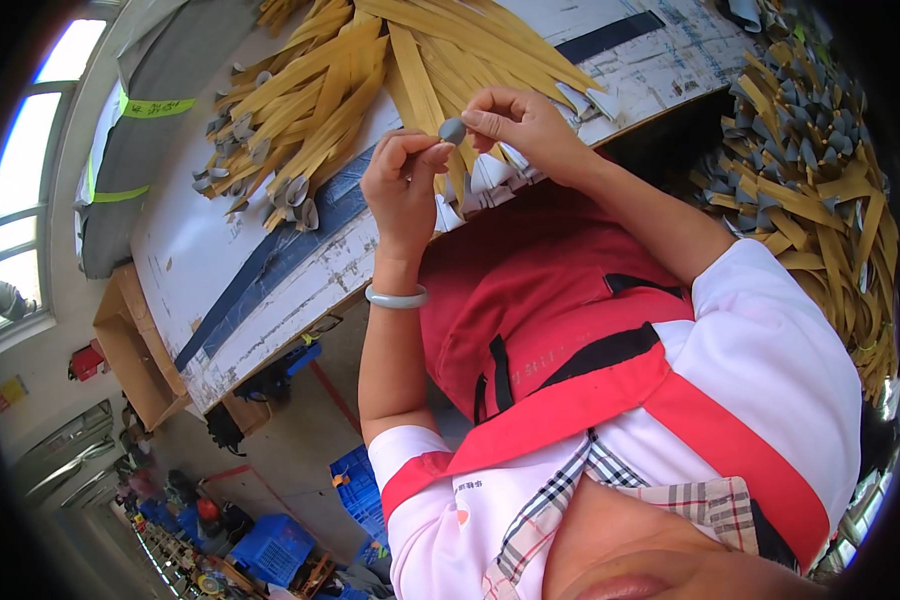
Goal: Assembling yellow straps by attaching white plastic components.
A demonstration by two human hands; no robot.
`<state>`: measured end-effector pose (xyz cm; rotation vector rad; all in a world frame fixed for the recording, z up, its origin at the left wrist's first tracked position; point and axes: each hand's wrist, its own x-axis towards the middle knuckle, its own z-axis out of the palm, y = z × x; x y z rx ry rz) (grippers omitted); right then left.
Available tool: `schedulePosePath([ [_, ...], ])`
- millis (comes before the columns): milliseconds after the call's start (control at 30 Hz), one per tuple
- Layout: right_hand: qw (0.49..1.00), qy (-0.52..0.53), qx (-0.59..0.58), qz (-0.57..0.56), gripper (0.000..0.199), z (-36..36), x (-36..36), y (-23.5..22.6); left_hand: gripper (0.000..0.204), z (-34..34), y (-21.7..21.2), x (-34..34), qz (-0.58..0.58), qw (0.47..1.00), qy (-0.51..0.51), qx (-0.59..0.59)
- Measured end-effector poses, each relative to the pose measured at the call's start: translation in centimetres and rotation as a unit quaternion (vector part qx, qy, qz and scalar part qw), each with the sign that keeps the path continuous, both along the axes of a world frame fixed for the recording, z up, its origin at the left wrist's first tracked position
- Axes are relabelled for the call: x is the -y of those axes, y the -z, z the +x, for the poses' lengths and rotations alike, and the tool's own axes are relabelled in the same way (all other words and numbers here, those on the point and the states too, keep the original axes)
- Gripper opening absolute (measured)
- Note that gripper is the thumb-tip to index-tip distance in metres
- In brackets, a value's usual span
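Over the near edge of the table, my left hand and my right hand meet at a small grey oval piece. My left thumb and fingers pinch it from the left, while my right thumb and forefinger close on its right edge. Whether the piece belongs to a strap end is hard to tell. Just beyond and beneath my hands lie long mustard-yellow straps. Some strap ends are white and folded, like the white tips below my right hand. Grey curled tips end the bundle at the left.
Dark blue strips lie across the worn white table. A big heap of grey-tipped yellow straps hangs at the right. At the left stands a cardboard box. Blue crates sit on the floor below.
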<state>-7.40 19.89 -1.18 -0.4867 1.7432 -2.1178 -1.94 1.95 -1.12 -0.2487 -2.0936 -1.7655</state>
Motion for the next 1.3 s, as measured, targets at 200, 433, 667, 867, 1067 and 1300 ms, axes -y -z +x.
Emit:
schedulePosePath([
  [200,0.999,-0.027,-0.007,0.035,0.022,-0.3,-0.7,-0.6,0.011,0.9,-1.1,0.0,-0.094,0.995,-0.001,-0.023],
  [433,0.994,0.095,0.050,0.004,0.022,-2.6,-4.2,2.2,0.011,2.1,-2.9,7.3,0.043,0.982,-0.184,-0.022],
  [667,0.969,0.070,-0.109,0.209,0.024,-1.8,-4.4,1.4,0.012,3.5,-2.4,7.9,-0.037,0.993,-0.115,-0.015],
  [867,0.921,0.002,-0.220,0.321,0.017,-1.0,-6.6,0.4,0.008,3.5,-4.0,18.7,0.266,0.896,-0.344,-0.084],
  [1067,0.925,-0.072,-0.227,0.295,0.013,0.0,-6.8,1.1,0.021,3.3,0.1,8.4,-0.111,0.988,-0.089,0.064],
  [1300,0.912,-0.123,-0.309,0.238,0.012,-0.9,-4.1,-2.7,0.030,0.1,-1.6,-2.4,-0.307,0.949,0.056,-0.046],
])
